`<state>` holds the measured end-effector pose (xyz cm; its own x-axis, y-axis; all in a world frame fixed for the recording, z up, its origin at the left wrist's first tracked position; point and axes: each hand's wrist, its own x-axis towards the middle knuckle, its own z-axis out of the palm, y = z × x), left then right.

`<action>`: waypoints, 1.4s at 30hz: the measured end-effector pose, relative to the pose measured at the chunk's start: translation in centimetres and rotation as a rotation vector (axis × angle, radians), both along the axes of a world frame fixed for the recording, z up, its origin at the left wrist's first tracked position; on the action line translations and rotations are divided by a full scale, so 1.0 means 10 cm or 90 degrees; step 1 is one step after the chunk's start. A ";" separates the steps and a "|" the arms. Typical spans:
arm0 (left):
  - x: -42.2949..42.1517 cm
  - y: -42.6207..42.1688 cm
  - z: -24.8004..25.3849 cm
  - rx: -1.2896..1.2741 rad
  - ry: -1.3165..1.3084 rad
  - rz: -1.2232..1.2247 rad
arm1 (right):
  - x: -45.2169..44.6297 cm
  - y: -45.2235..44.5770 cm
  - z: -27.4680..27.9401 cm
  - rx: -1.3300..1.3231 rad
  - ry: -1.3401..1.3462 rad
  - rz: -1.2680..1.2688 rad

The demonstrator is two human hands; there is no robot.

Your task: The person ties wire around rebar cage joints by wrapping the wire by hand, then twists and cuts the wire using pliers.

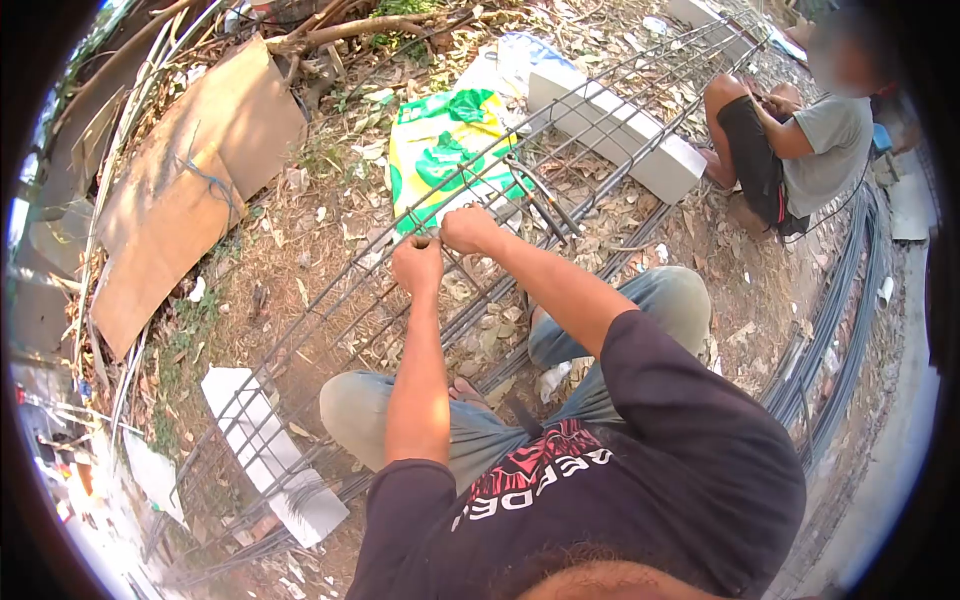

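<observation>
Brown, flat and smooth-faced, a large board [185,220] lies at the far left on leaves and dirt, its long axis running from lower left to upper right, with a thin blue string [212,180] tangled on it. Just right of its lower end, one white slab [240,405] lies under the left part of the cage [262,362].

The cage is an open lattice of thin, dark metal rods, its long axis slanting from lower left, past the person's knees, to the upper right.

At its middle, the left hand [417,262] is curled into a loose fist, thumb side up; what it pinches, if anything, is too small to tell. Just beside it, the right hand [470,230] is closed, knuckles up, at the cage's rods; its fingertips are hidden.

Beyond the hands, one crinkled green, yellow and white plastic sack [440,150] is spread on the ground. To the right, one dark, two-handled tool [545,203] lies on the cage, pointing down to the right.

Two pale, straight-edged blocks [620,135] sit under the cage's right part. One person [825,140] in a grey shirt sits beyond it, above a curving bundle of smooth grey rods [825,330].
</observation>
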<state>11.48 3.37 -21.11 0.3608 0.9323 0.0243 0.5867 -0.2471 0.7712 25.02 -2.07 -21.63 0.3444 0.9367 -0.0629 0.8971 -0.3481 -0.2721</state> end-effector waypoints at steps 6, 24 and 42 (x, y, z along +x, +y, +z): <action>0.01 -0.03 0.02 0.014 0.016 0.012 | 0.09 0.02 0.21 -0.073 0.046 0.038; 0.01 -0.02 -0.05 0.022 0.044 0.011 | -0.34 -0.73 0.25 0.050 -0.190 0.058; -0.13 -0.03 -0.31 0.101 -0.093 -0.058 | -0.38 -1.36 0.97 0.006 -0.029 0.071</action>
<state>10.13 3.06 -24.17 0.4255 0.8762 0.2263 0.4417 -0.4193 0.7931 21.27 -15.64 -11.95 0.2402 0.9698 -0.0410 0.9416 -0.2431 -0.2331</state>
